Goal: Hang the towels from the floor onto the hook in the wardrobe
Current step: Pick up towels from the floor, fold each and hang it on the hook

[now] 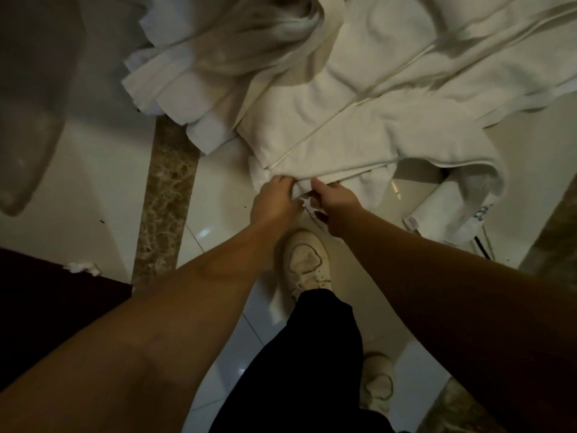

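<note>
A heap of white towels lies on the tiled floor ahead of me. The nearest white towel (368, 135) is spread flat with a piped seam running across it. My left hand (276, 198) and my right hand (335, 200) are side by side at its near edge, each pinching the hem. A second bundle of folded towels (218, 73) lies behind to the left. The wardrobe and its hook are out of view.
My white shoes (307, 260) stand on the glossy tiles just below the hands. A marbled brown floor strip (165, 195) runs on the left, beside a dark red mat (46, 307). A white bag with blue print (449, 214) lies at the right. A scrap of tissue (82, 267) sits by the mat.
</note>
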The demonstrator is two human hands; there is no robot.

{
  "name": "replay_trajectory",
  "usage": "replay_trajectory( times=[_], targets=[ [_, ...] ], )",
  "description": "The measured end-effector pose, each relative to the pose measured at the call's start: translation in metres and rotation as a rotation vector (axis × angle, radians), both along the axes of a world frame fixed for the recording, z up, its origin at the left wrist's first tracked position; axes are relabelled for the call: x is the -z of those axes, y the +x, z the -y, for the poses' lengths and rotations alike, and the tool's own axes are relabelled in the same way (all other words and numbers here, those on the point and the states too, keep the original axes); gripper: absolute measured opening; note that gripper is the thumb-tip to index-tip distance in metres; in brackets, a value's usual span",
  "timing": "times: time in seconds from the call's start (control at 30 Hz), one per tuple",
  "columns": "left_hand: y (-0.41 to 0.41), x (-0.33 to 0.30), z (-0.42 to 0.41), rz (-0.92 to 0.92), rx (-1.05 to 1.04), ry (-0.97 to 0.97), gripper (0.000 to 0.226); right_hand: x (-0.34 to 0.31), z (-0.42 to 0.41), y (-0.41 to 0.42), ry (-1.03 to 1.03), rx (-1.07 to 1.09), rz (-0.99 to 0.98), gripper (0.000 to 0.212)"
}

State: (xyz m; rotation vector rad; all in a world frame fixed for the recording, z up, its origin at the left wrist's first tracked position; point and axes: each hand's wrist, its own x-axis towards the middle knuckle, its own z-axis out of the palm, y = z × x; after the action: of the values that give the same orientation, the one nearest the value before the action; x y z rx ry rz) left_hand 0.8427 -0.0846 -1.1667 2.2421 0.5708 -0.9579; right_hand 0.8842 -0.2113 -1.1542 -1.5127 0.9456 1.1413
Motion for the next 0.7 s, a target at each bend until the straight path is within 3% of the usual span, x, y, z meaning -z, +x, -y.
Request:
replay_trajectory(
  times=[0.17,0.3,0.4,0.5,0.63,0.7],
  targets=[
    [-0.005,-0.012,0.003,0.063,0.074,0.065,0.042,-0.020,0.008,0.003,0.003,-0.011,0.048,0.017],
    [-0.005,-0.045,0.010,0.118,0.141,0.049,0.059,-0.064,0.015,0.016,0.138,0.108,0.026,0.015],
    [-0.002,-0.083,0.020,0.202,0.093,0.063,0.048,-0.105,0.020,0.020,0.189,0.122,0.002,0.006],
    [0.004,-0.130,0.030,0.280,-0.025,0.045,0.041,-0.149,0.028,0.023,0.266,0.162,-0.008,0.015],
    [0.005,-0.198,0.038,0.360,-0.113,-0.049,0.049,-0.218,0.041,0.034,0.354,0.119,0.024,0.020],
    [0.002,-0.233,0.036,0.417,-0.119,-0.054,0.037,-0.253,0.048,0.035,0.378,0.046,0.048,0.028]
  ],
)
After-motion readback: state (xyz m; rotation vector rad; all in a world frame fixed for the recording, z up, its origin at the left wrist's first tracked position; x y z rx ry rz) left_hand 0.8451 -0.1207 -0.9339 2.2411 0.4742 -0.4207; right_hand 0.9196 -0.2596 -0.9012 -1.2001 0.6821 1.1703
